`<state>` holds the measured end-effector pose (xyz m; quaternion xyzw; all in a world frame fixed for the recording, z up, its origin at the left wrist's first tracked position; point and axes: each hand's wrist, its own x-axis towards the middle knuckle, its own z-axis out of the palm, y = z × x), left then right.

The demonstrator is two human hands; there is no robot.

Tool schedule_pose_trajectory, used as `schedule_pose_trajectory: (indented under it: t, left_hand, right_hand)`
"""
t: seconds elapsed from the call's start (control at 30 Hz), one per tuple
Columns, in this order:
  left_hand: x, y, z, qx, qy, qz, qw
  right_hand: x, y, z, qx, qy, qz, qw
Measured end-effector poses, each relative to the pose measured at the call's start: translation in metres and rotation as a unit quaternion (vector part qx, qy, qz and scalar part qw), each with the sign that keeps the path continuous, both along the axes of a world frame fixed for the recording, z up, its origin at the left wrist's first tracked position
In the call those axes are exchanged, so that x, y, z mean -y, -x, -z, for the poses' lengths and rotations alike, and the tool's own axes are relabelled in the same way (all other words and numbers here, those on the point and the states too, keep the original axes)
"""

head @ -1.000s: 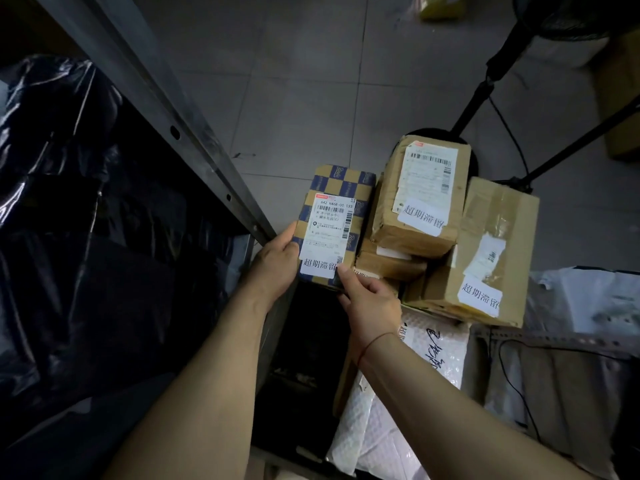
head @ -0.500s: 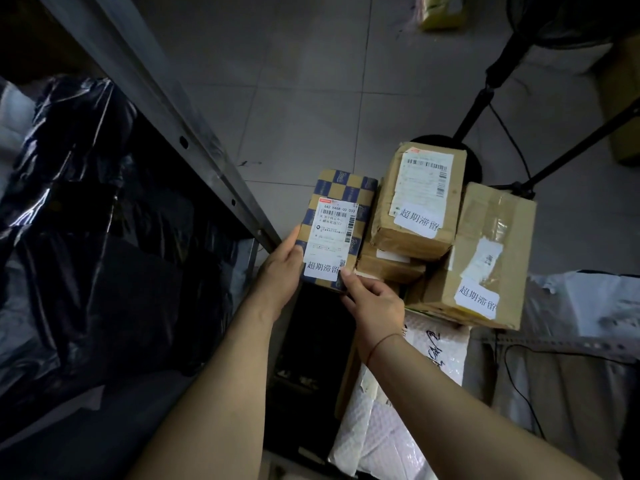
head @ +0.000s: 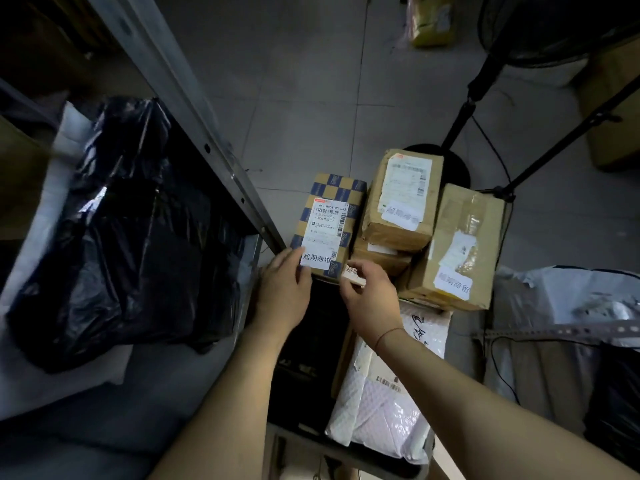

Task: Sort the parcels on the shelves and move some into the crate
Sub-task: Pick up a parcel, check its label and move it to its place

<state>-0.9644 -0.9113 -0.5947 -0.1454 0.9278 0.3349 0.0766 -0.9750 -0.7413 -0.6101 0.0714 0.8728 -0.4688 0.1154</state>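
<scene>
A blue-and-tan checkered box [head: 341,192] with a white shipping label lies on the parcel stack in the dark crate [head: 349,457]. My left hand [head: 284,296] touches the box's lower-left corner with fairly straight fingers. My right hand [head: 372,301] is off the checkered box, its fingers loosely curled at the labelled corner of a flat brown box [head: 381,256]. Two taller brown boxes [head: 401,202] [head: 460,247] stand to the right in the same stack. A white bubble mailer [head: 388,410] lies below them.
A black plastic-wrapped parcel [head: 121,237] fills the shelf on the left, behind the slanted metal shelf upright [head: 194,109]. A black stand with legs [head: 464,109] rises at the right. Pale bags [head: 568,299] lie at far right. A yellow parcel [head: 429,19] sits on the floor.
The checkered box has been set down on the stack. My right hand has let go of its lower-right corner and drawn back; my left hand has slid from its side to its lower corner.
</scene>
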Motion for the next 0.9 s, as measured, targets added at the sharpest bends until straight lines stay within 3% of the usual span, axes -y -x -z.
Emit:
schedule_pose_trajectory:
  t: [0.13, 0.33, 0.5, 0.63, 0.9]
  left_hand:
    - [-0.019, -0.031, -0.039, -0.006, 0.076, 0.07, 0.995]
    - [-0.076, -0.082, -0.117, -0.053, 0.144, 0.185, 0.971]
    - [-0.135, -0.131, -0.167, -0.078, 0.181, 0.304, 0.932]
    - [-0.189, -0.17, -0.193, -0.124, 0.158, 0.38, 0.903]
    - [-0.357, -0.296, -0.247, -0.222, 0.1, 0.551, 0.798]
  right_hand:
    - [-0.03, -0.023, -0.043, -0.05, -0.106, -0.113, 0.987]
    - [-0.105, -0.093, -0.124, -0.06, -0.219, -0.134, 0.964]
    - [-0.175, -0.178, -0.181, -0.027, -0.259, -0.062, 0.963]
    - [-0.233, -0.258, -0.223, -0.011, -0.278, 0.019, 0.96]
    - [-0.351, -0.464, -0.29, -0.028, -0.333, 0.207, 0.92]
